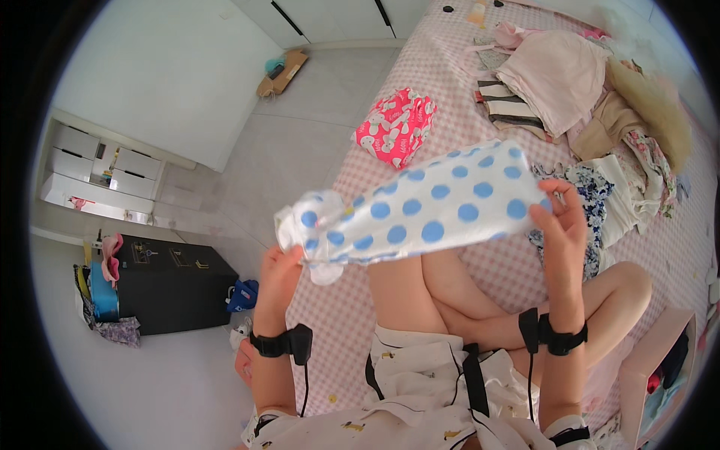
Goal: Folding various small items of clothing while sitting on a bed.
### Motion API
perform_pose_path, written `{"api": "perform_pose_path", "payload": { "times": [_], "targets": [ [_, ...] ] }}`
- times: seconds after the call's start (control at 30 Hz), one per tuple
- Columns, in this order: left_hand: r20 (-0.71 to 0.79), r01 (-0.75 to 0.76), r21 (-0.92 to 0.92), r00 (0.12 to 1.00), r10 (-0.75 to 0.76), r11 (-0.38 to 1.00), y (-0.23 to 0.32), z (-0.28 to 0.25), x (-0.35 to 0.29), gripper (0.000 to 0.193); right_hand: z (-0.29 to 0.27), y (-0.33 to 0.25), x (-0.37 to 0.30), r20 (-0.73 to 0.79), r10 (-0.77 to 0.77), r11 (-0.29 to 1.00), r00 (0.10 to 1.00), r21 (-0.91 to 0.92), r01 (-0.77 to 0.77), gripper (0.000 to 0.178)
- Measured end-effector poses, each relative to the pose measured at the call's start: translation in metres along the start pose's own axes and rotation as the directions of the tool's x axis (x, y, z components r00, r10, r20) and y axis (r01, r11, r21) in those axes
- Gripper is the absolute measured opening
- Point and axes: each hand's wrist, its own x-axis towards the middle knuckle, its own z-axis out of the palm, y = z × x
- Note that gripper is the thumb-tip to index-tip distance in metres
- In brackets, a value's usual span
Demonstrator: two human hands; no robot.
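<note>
A home bedroom: a bed (439, 60) with a pink checked cover, clothes (555, 79) heaped upper right, white cupboard doors (337, 21) along the top, a black cabinet (176, 296) at left.

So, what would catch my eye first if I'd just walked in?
Probably the white cloth with blue dots, held stretched between the left hand and the right hand. Just beyond it, the hot-pink cloth with white rabbits stands out on the pale pink checked cover. A heap of clothes spreads across the upper right.
</note>
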Motion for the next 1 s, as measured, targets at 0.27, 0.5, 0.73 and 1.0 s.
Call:
{"api": "perform_pose_path", "payload": {
  "times": [0.27,0.5,0.73,1.0],
  "targets": [
    [0.003,0.441,0.314,0.885,-0.465,0.841,-0.126,-0.05,-0.049,0.045,-0.056,0.145,-0.041,-0.035,0.485,0.665,0.874,-0.634,-0.394,0.064],
    [0.014,0.721,0.042,0.692,-0.722,0.692,-0.167,-0.048,-0.051,0.058,-0.033,0.175,-0.034,-0.116,0.452,0.731,0.884,-0.519,-0.442,0.076],
    [-0.018,0.601,-0.313,0.771,-0.637,0.736,-0.168,-0.038,-0.041,0.049,-0.015,0.16,-0.037,-0.017,0.623,0.75,0.782,-0.272,-0.603,0.06],
    [-0.064,0.259,-0.241,0.957,-0.282,0.935,-0.09,0.015,-0.03,0.057,-0.014,0.087,-0.025,-0.128,0.524,0.802,0.842,0.408,-0.437,0.045]
  ]
}}
